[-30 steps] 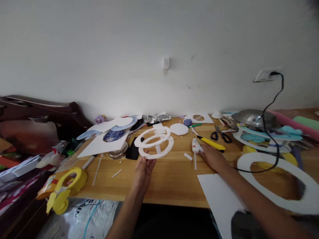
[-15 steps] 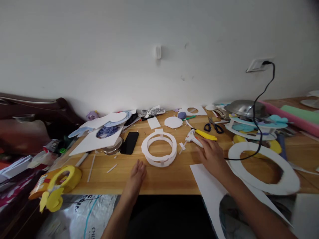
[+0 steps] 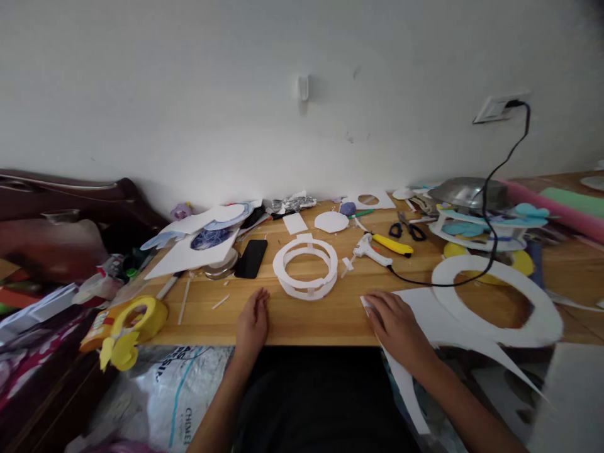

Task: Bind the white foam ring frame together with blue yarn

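My left hand [image 3: 253,322] rests at the front edge of the table with its fingers loosely extended and nothing in it. Over the left corner of a white foam sheet [image 3: 419,308] lies my right hand [image 3: 399,330], its fingers curled on the sheet's edge. That sheet has a large cut-out, and its narrow arms hang past the table edge. Between and beyond my hands stands a white double ring [image 3: 278,267] joined by small tabs. A white glue gun [image 3: 375,253] lies right of the ring, its nozzle by a small white piece.
A black cord [image 3: 491,217] runs from the wall socket across a large white ring [image 3: 550,321]. Scissors [image 3: 406,228] and a yellow-handled cutter [image 3: 392,245] lie behind the glue gun. Left are a phone [image 3: 251,258], yellow tape [image 3: 155,319] and stacked white sheets [image 3: 174,263].
My right hand has left the glue gun and come down toward me onto the foam sheet. The sheet's hanging part has shifted. My left hand has drawn back slightly toward the table edge.
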Demonstrator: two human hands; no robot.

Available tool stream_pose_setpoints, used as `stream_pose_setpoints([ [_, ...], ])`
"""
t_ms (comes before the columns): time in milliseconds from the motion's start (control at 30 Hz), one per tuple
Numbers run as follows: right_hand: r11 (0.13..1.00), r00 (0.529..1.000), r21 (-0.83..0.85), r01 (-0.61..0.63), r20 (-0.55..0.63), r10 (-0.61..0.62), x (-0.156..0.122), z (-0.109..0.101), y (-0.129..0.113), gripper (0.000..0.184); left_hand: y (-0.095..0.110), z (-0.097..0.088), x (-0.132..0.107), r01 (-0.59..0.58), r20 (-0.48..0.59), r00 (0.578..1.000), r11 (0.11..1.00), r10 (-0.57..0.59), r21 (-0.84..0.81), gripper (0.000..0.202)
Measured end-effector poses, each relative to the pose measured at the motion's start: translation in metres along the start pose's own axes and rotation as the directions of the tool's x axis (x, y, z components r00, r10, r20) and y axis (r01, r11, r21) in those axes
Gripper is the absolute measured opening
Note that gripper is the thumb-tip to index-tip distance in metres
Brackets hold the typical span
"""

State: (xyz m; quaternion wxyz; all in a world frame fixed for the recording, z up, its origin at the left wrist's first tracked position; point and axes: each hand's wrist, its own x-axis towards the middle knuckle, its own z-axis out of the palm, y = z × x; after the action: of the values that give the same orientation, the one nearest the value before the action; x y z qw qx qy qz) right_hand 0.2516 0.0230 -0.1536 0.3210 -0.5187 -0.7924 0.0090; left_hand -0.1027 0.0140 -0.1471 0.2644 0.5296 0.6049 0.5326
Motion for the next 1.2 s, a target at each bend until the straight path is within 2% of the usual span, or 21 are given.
stream_pose_setpoints([
  [100, 1.000, 1.000, 0.009, 0.000, 0.006, 0.000, -0.002, 0.001, 0.003, 0.026, -0.001, 0.001, -0.007, -0.140, 0.070, 0.989, 0.976, 0.129, 0.166, 0.033],
  [200, 1.000, 1.000, 0.023, 0.009, -0.003, -0.009, -0.003, -0.001, 0.004, 0.025, 0.002, 0.004, -0.012, -0.283, 0.186, 0.954, 0.915, 0.236, 0.289, 0.029],
  [267, 0.999, 1.000, 0.031, 0.013, -0.017, -0.013, -0.003, -0.002, 0.004, 0.025, 0.003, 0.006, -0.013, -0.353, 0.243, 0.929, 0.867, 0.280, 0.351, 0.028],
  [367, 0.999, 0.999, 0.041, 0.019, -0.031, -0.018, -0.003, -0.002, 0.003, 0.023, 0.003, 0.006, -0.014, -0.409, 0.272, 0.909, 0.802, 0.316, 0.436, 0.030],
  [600, 0.998, 0.999, 0.055, 0.009, -0.031, -0.007, -0.003, -0.001, 0.004, 0.021, 0.008, 0.003, -0.015, -0.493, 0.368, 0.866, 0.700, 0.338, 0.517, 0.041],
  [733, 0.999, 1.000, 0.052, 0.000, -0.029, 0.002, -0.003, 0.000, 0.004, 0.021, 0.015, 0.002, -0.011, -0.586, 0.490, 0.799, 0.632, 0.348, 0.507, 0.051],
  [833, 0.999, 1.000, 0.050, 0.002, -0.027, 0.000, -0.003, 0.000, 0.005, 0.020, 0.016, 0.002, -0.010, -0.648, 0.565, 0.751, 0.549, 0.342, 0.529, 0.048],
  [1100, 0.999, 1.000, 0.050, 0.005, -0.025, -0.004, -0.003, 0.000, 0.005, 0.020, 0.018, 0.007, -0.009, -0.649, 0.587, 0.752, 0.490, 0.298, 0.583, 0.050],
  [1200, 0.999, 1.000, 0.053, 0.010, -0.030, -0.008, -0.003, -0.001, 0.003, 0.020, 0.020, 0.011, -0.003, -0.665, 0.618, 0.736, 0.467, 0.278, 0.582, 0.055],
])
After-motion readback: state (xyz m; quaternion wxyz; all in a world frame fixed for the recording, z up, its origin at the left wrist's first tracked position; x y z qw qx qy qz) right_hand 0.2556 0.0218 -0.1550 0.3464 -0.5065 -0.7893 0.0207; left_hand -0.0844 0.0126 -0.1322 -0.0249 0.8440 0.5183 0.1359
